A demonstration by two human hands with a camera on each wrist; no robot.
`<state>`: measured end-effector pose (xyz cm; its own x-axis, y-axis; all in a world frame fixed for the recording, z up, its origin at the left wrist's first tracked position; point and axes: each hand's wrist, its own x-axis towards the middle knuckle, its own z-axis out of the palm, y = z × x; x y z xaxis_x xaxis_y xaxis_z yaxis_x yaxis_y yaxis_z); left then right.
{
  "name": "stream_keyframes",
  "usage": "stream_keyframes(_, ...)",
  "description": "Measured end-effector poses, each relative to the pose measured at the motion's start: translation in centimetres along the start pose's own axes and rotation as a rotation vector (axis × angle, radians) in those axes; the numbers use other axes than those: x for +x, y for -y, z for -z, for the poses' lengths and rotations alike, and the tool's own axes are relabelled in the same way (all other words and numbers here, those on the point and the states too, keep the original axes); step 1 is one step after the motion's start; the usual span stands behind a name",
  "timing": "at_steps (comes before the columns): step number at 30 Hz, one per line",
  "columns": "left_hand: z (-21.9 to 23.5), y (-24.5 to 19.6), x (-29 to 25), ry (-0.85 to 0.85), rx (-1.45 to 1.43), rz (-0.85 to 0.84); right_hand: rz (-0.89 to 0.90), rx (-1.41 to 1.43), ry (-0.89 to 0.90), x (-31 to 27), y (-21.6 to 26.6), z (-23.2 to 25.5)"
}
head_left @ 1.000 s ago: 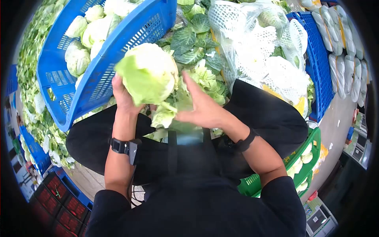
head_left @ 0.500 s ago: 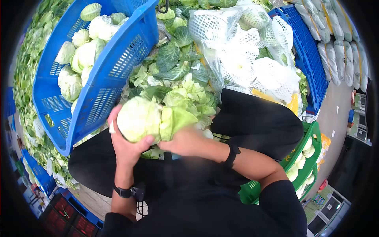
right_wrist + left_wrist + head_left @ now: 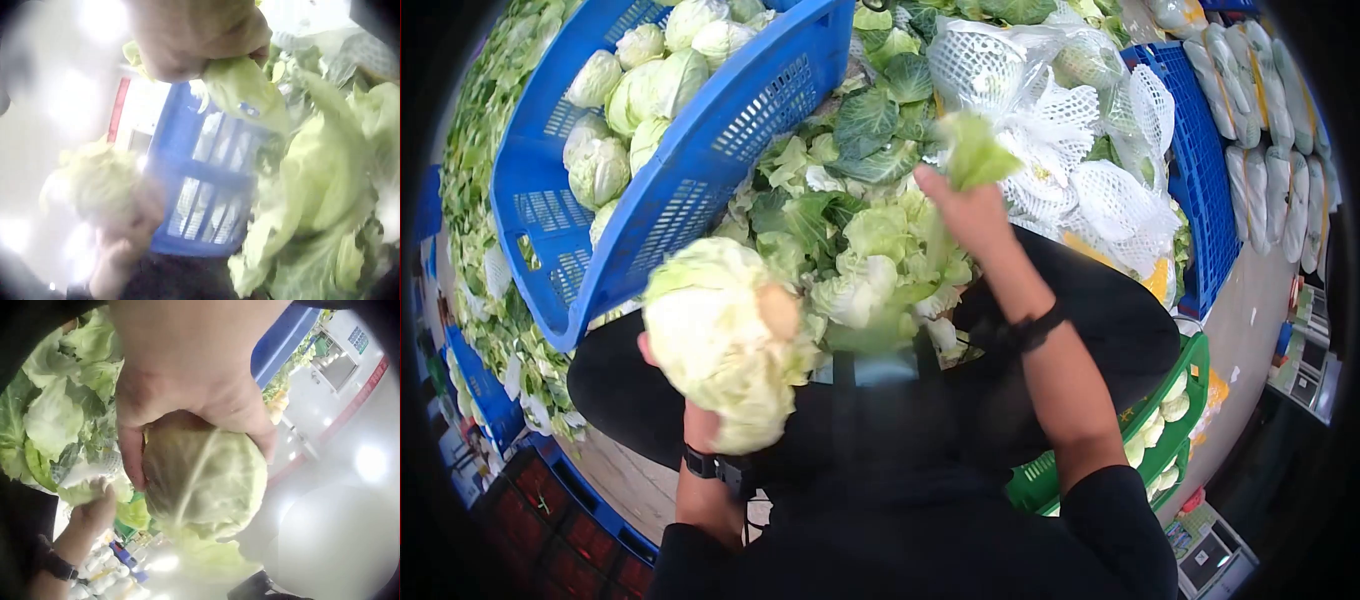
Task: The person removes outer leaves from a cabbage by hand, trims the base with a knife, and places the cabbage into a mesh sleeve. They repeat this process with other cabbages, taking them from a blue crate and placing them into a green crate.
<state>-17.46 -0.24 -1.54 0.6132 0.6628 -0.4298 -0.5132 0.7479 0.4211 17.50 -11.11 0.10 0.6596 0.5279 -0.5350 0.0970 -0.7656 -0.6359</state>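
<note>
Over the left thigh, my left hand (image 3: 700,425) grips a pale green cabbage (image 3: 720,330) from below and behind. The cabbage's tan cut stem end faces up and to the right. In the left wrist view the thumb and fingers of the left hand (image 3: 194,394) spread round the cabbage (image 3: 206,481), and a loose leaf hangs at its far side. Away to the right, my right hand (image 3: 980,215) pinches a torn cabbage leaf (image 3: 982,152), blurred, above the leaf pile. The right wrist view shows the leaf (image 3: 244,90) hanging from the curled fingers.
A tilted blue crate (image 3: 730,100) with several cabbages stands at the left. Loose leaves (image 3: 870,250) heap between the legs. White net sleeves and plastic bags (image 3: 1040,130) lie ahead right, beside another blue crate (image 3: 1205,180). A green crate (image 3: 1190,400) of vegetables sits at the right.
My right hand has pulled off a leaf and carried it forward and right, away from the cabbage. The left hand has turned the cabbage and brought it nearer, showing its stem end.
</note>
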Motion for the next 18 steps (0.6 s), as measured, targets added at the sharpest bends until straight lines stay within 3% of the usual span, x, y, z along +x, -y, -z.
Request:
stream_keyframes(1, -0.4, -0.3, -0.1, -0.109, -0.076, 0.015, -0.001, -0.007, 0.006, 1.0, -0.8, 0.0)
stream_keyframes(2, -0.9, -0.7, 0.2, -0.210, -0.151, 0.031, 0.186, -0.053, -0.040, 2.4, -2.5, -0.7)
stream_keyframes(3, -1.5, -0.9, 0.5, -0.206, -0.154, 0.031, 0.373, -0.097, -0.089, 3.4, -4.4, -1.7)
stream_keyframes(5, -2.8, -1.2, 1.1, 0.024, -0.100, -0.043, 0.314, -0.558, -0.215, 1.3, -7.8, -8.3)
stream_keyframes(6, -3.4, -1.3, 1.1, 0.139, -0.076, -0.083, 0.320, -0.546, -0.071, -1.5, -7.5, -10.4)
stream_keyframes(7, -3.8, -1.4, 0.9, 0.177, -0.171, 0.007, 0.326, -0.534, 0.075, -4.0, -7.2, -12.1)
stream_keyframes(9, -3.6, -1.4, 0.7, 0.141, -0.160, -0.013, 0.534, -0.398, 0.341, -6.9, -6.9, -13.6)
stream_keyframes(10, -3.5, -1.5, 0.6, 0.110, -0.142, -0.028, 0.614, -0.462, 0.422, -8.8, -5.1, -13.1)
stream_keyframes(11, -3.9, -1.3, 0.7, 0.111, -0.145, -0.026, 0.592, -0.393, 0.552, -10.2, -4.0, -13.2)
stream_keyframes(12, -4.7, -1.0, 0.9, 0.029, -0.173, -0.059, 0.761, -0.322, 0.628, -11.1, -4.3, -14.0)
stream_keyframes(14, -5.3, -0.8, 1.2, -0.048, -0.203, -0.098, 0.794, -0.071, 0.797, -11.8, -5.4, -16.2)
stream_keyframes(15, -5.2, -0.8, 1.3, -0.041, -0.198, -0.085, 0.796, -0.073, 0.797, -10.9, -5.2, -15.8)
stream_keyframes(17, -5.2, -0.7, 1.1, -0.043, -0.196, -0.082, 0.296, 0.232, 0.832, -7.0, -4.6, -13.8)
stream_keyframes(18, -5.2, -0.7, 0.9, -0.003, -0.164, -0.026, 0.395, 0.735, 0.679, -2.9, -8.3, -14.5)
